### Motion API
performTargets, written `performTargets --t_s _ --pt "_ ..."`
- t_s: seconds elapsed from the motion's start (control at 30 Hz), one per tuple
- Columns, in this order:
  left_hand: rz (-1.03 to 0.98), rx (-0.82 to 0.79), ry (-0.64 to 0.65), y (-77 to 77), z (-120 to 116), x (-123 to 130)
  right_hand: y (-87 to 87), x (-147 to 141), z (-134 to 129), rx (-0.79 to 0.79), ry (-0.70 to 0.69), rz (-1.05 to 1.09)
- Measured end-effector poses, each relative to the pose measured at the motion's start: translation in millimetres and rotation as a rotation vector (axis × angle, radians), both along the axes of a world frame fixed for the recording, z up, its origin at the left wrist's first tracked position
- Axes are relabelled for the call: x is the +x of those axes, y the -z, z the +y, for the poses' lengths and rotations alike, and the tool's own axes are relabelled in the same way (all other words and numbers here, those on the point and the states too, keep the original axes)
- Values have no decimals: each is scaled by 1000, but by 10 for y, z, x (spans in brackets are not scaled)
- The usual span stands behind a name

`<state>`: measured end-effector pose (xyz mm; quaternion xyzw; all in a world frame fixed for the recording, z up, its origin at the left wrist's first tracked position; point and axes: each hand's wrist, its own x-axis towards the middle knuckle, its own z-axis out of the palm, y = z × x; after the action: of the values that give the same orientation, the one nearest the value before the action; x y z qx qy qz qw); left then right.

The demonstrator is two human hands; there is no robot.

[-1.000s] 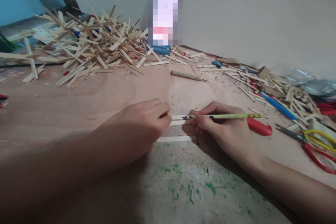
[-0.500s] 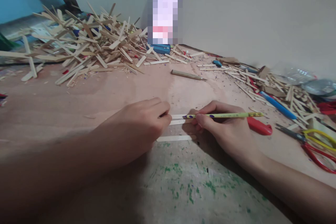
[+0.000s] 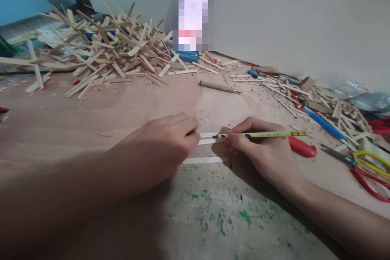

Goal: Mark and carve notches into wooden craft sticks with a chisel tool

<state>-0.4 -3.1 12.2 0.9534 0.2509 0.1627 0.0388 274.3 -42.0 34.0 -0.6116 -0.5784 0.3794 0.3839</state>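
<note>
My right hand grips a yellow-green pencil, held almost level with its eraser end to the right. The pencil's point is at two craft sticks lying side by side, an upper craft stick and a lower craft stick. My left hand is closed, its fingertips pressing on the left part of these sticks; the ends beneath it are hidden. Nearer to me, a separate craft stick lies flat on the table, parallel to the pair.
A heap of craft sticks is at the back left. A wood-handled tool lies beyond my hands. To the right are red-and-yellow-handled scissors, a red object, a blue tool and scattered narrow sticks.
Both hands, the pencil and the sticks keep nearly the same places. The whole view has shifted very slightly.
</note>
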Motion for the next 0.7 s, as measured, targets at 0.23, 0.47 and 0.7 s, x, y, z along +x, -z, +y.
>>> performTargets --t_s 0.23,0.47,0.7 --pt "-32 24 8 -4 -3 -8 1 0 0 -15 -2 -2" --pt "-41 30 9 1 -6 -12 4 -3 9 -3 -3 4" --pt "-47 35 17 -5 4 -4 13 -4 8 21 -4 20"
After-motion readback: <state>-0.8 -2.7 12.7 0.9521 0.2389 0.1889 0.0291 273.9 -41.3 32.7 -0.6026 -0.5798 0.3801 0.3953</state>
